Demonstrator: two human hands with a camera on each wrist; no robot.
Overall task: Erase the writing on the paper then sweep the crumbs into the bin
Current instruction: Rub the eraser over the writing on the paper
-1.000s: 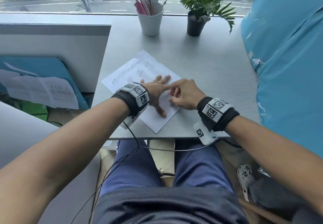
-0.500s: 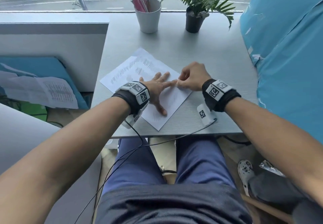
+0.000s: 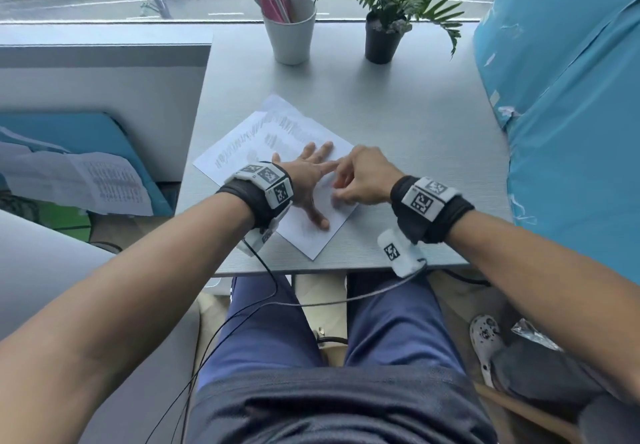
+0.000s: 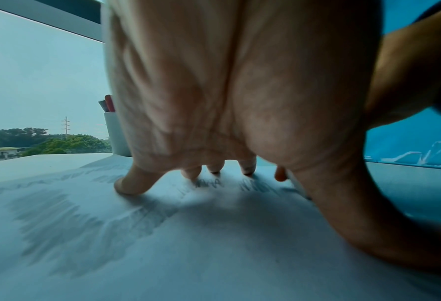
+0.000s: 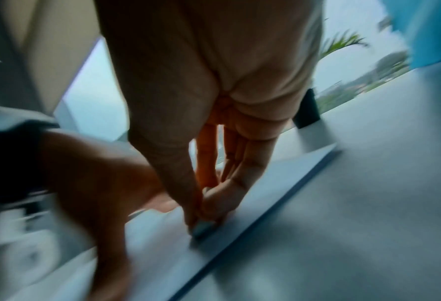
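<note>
A white paper [image 3: 249, 139] with grey pencil scribbles [image 3: 284, 128] lies slanted on the grey table [image 3: 415, 125]. My left hand [image 3: 308, 184] lies flat on the sheet with fingers spread and presses it down; in the left wrist view its fingertips [image 4: 129, 185] touch the paper [image 4: 214, 254]. My right hand [image 3: 346, 189] is just right of it, over the paper's right part. In the blurred right wrist view its thumb and fingers pinch a small pale eraser [image 5: 203, 227] against the paper [image 5: 162, 234] close to its edge. No bin is in view.
A white cup with pens [image 3: 291, 31] and a potted plant [image 3: 384, 38] stand at the table's far edge by the window. A blue cover [image 3: 571, 132] rises along the right side. Printed sheets [image 3: 104, 184] lie off to the left, below the table.
My right hand with the eraser went away toward the paper's far right edge, then came back toward me beside the left hand's fingers. The left hand stayed pressed on the paper.
</note>
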